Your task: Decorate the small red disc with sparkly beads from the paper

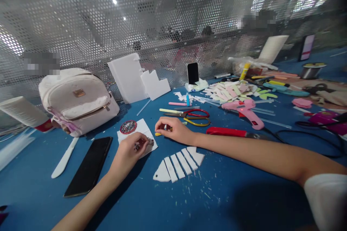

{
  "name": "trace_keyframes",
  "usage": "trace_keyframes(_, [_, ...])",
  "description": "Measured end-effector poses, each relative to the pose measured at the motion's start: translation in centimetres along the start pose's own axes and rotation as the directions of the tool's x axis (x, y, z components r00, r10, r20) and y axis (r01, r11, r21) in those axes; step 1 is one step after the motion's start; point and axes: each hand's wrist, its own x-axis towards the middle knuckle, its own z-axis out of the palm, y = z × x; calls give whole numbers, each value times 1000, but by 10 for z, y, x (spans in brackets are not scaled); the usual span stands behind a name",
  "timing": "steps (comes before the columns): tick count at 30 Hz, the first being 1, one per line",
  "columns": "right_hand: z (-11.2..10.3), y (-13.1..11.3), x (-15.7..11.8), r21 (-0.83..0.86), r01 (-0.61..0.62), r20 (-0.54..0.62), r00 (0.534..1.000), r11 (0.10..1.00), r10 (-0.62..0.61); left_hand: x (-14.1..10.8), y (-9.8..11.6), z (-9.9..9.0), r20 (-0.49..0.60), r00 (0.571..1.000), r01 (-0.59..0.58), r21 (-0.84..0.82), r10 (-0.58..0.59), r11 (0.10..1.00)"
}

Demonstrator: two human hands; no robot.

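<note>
My left hand (129, 148) curls over a white sheet (145, 129), its fingers closed around small black-and-white speckled bits (150, 142). Behind it, a round red-rimmed dish (128, 127) full of similar bits rests on the sheet's far corner. My right hand (173, 129) is bent with its fingertips together at the sheet's right edge; a small yellow piece (158, 134) shows below them, and what they pinch is hidden. In front of both hands lies a white fish shape (177, 165) cut into several strips, with a dark eye dot on its head.
Scissors (196, 113), a red-handled tool (226, 131) and a pink glue gun (245, 110) with a black cord lie right. Cut strips (230, 92) are heaped behind. On the left are a black phone (89, 166), a white knife (65, 158) and a backpack (78, 101).
</note>
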Motion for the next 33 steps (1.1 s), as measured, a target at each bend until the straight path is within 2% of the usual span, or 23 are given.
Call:
trace_keyframes(2, [0,0,0,1,1,0,1000,1000,-1,-1,3,2,-21,997,73,-89,-75,993])
trace_keyframes(5, [0,1,0,8,1,6,1000,1000,-1,-3,9,6,-33,993,105,-171,-113,980])
trace_keyframes(12, [1,3,-1,9,6,1,1000,1000,-6,-4,14,9,2,1000,12,-186,-11,982])
trace_keyframes(17, [1,3,0,3,0,-8,1000,1000,0,-6,11,9,-4,1000,-2,-177,1,984])
trace_keyframes(24, [1,0,-2,-7,48,13,999,999,-48,-5,14,10,-53,992,95,-228,-110,969])
trace_keyframes(28, [1,1,-5,-33,111,20,994,993,-110,-4,15,11,-27,982,170,-281,-185,945])
trace_keyframes(33, [3,3,-6,-73,165,34,986,984,-163,-5,17,12,-19,979,190,-306,-205,933])
